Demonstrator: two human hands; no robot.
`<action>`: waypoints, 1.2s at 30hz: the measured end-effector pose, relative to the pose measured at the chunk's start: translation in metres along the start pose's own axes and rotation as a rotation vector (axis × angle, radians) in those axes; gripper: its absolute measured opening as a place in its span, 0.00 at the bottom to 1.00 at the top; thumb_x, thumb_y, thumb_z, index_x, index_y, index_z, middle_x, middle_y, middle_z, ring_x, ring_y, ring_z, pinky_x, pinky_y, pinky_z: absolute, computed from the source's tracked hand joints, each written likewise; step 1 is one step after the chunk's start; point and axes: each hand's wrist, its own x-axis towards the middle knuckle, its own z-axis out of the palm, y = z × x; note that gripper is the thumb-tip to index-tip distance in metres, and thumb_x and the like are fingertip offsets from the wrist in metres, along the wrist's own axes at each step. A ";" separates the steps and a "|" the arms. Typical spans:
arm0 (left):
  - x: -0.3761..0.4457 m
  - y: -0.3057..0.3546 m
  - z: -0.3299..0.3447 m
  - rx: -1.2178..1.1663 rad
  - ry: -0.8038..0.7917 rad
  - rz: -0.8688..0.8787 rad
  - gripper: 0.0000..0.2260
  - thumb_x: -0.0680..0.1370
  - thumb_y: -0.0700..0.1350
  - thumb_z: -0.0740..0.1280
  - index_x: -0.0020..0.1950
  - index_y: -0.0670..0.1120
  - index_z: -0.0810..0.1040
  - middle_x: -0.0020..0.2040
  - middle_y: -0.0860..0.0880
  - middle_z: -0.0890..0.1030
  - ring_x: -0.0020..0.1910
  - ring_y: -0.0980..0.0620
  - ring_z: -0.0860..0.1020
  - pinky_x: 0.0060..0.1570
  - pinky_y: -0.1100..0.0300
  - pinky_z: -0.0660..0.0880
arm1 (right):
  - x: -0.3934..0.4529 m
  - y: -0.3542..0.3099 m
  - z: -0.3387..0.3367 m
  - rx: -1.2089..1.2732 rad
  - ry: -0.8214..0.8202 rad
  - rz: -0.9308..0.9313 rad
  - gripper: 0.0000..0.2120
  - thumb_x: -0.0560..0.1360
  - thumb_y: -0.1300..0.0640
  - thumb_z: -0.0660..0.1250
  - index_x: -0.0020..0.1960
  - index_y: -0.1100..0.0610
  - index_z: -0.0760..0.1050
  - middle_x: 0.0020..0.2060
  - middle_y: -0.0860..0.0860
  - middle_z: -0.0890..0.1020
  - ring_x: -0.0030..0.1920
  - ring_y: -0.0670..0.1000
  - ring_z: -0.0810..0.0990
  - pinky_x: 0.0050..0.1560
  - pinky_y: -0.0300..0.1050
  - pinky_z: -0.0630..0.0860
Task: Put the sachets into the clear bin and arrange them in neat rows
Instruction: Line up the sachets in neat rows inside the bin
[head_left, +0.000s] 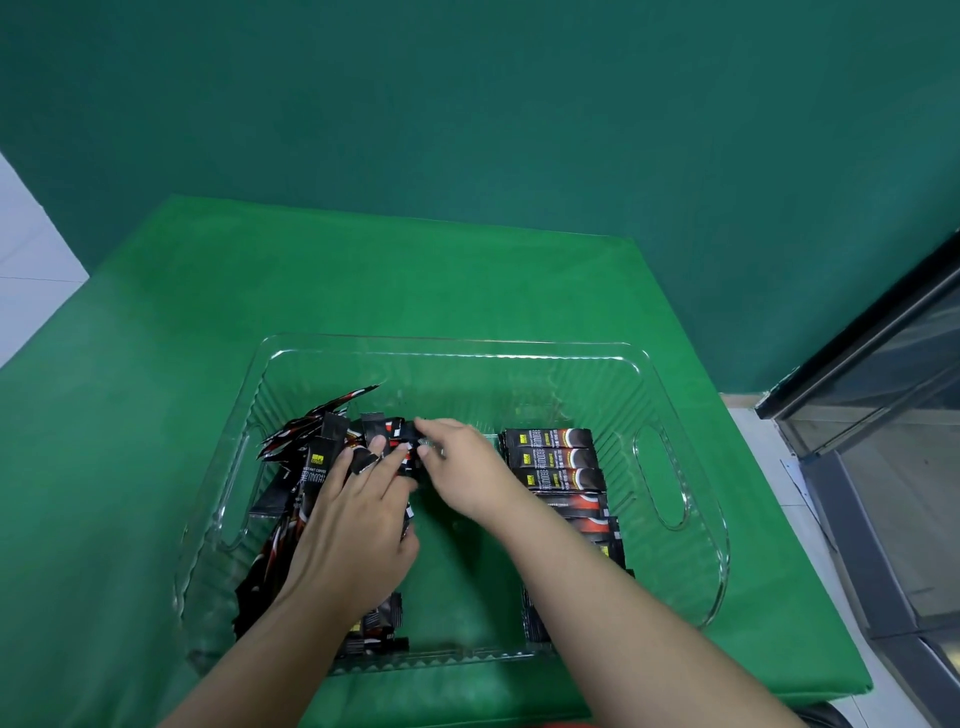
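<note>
Black, glossy sachets in a loose pile (306, 467) crowd the left side of your clear ribbed plastic bin (670, 410) on the green-covered tabletop (156, 322). Your left hand (353, 535) lies on that heap, fingers spread. Your right hand (457, 462) pinches one sachet at mid-bin. A tidy row of matching sachets (561, 467) lines the right side.

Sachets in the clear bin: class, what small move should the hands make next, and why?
Probably carry the sachet pinched by the right hand toward the neat row on the bin's right side; the pile under the left hand is jumbled.
</note>
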 end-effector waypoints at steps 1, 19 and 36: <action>0.000 0.000 0.000 -0.003 0.001 -0.001 0.13 0.64 0.48 0.67 0.46 0.46 0.81 0.60 0.43 0.80 0.60 0.46 0.78 0.67 0.47 0.57 | -0.003 0.003 -0.004 0.020 0.056 0.004 0.19 0.80 0.59 0.59 0.71 0.59 0.67 0.69 0.53 0.71 0.69 0.52 0.67 0.71 0.43 0.61; 0.000 -0.001 0.001 0.022 -0.035 -0.021 0.14 0.63 0.47 0.75 0.47 0.47 0.82 0.61 0.44 0.80 0.58 0.48 0.79 0.69 0.48 0.54 | -0.060 0.028 -0.069 0.271 0.566 0.057 0.12 0.72 0.62 0.71 0.41 0.48 0.70 0.37 0.46 0.78 0.36 0.43 0.75 0.40 0.37 0.73; 0.000 -0.001 0.002 0.013 -0.030 -0.011 0.14 0.63 0.47 0.75 0.47 0.47 0.82 0.60 0.44 0.80 0.56 0.49 0.80 0.69 0.47 0.54 | -0.084 0.064 -0.045 -0.427 0.237 0.008 0.13 0.75 0.59 0.68 0.59 0.58 0.77 0.54 0.52 0.77 0.56 0.53 0.73 0.58 0.41 0.68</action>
